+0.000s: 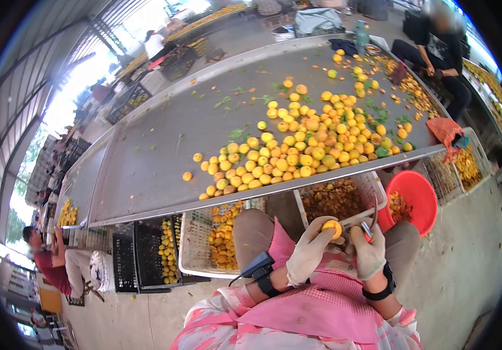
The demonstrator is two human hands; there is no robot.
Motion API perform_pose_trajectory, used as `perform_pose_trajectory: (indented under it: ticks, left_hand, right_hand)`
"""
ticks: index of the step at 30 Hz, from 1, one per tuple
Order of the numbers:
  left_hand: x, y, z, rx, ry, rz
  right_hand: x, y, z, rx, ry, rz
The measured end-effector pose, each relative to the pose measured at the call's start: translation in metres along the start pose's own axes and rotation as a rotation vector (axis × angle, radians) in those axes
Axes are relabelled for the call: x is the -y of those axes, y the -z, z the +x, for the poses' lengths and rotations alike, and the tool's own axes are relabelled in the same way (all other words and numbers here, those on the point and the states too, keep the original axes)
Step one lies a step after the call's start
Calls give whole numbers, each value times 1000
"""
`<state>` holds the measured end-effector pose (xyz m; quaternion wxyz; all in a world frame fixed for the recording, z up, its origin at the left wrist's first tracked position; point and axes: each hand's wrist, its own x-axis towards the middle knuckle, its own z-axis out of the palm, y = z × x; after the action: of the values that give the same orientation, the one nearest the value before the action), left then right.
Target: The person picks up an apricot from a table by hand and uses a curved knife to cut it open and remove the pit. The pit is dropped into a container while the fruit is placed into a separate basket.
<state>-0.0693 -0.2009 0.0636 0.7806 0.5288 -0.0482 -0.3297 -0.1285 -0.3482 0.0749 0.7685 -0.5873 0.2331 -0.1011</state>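
Observation:
My left hand (309, 249), in a pale glove, grips a yellow-orange apricot (333, 227) between thumb and fingers above my lap. Close beside it, my gloved right hand (369, 252) is closed around a small knife (367, 231) with some red on it; a thin curved blade seems to point upward. Blade and fruit look apart. Just beyond the hands stands a white crate (384, 197) of brown-orange pieces. A red bucket (426, 201) holding orange pieces is at the right of my knees. The lower fingers of both hands are partly hidden.
A large metal table (146, 169) bears a heap of whole apricots (297, 146) and scattered leaves. Below its edge are a white crate (190, 245) of halved fruit and a black crate (146, 256). An orange cloth (444, 129) hangs at the right corner. Other people sit nearby.

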Motion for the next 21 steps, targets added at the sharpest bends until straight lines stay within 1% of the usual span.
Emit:
perform_pose_trajectory:
  ticks: [1, 3, 5, 6, 8, 9, 10, 11, 12, 13, 14, 17, 18, 19, 21]
  left_hand:
    - [-3, 1, 0, 9, 27, -5]
    - [-10, -1, -3, -37, 6, 21]
    - [-16, 0, -3, -20, 89, 87]
    - [-16, 0, -3, -13, 101, 83]
    - [-12, -3, -3, -2, -34, 310]
    - [-9, -2, -3, 32, 5, 294]
    - [-7, 0, -2, 8, -52, 352]
    - [-4, 0, -2, -13, -107, 405]
    - [-2, -1, -2, -15, -95, 401]
    - [0, -2, -3, -22, -89, 402]
    - [2, -4, -2, -10, -90, 410]
    - [0, -11, -4, -4, -4, 418]
    - [-1, -13, -5, -2, -1, 415]
    - [-1, -15, -5, 12, -9, 460]
    - [1, -16, -5, 22, -13, 504]
  right_hand:
    - [-4, 2, 2, -31, 43, -21]
    - [2, 4, 3, -5, 36, 30]
    - [8, 2, 2, -9, 10, -3]
    - [7, 3, 3, 20, 22, 28]
    - [4, 6, 5, 42, 36, 59]
    - [6, 6, 4, 52, 125, 93]
    - [12, 11, 3, 88, 113, 95]
    - [15, 13, 1, 59, 143, 118]
    - [20, 13, -2, -21, 169, 71]
    - [23, 17, -3, 3, 206, 103]
    - [23, 19, -3, -24, 254, 148]
    - [31, 20, -3, -61, 358, 244]
    - [35, 18, -5, -66, 409, 306]
    - [37, 15, -6, -67, 407, 304]
    - [42, 9, -9, -66, 487, 354]
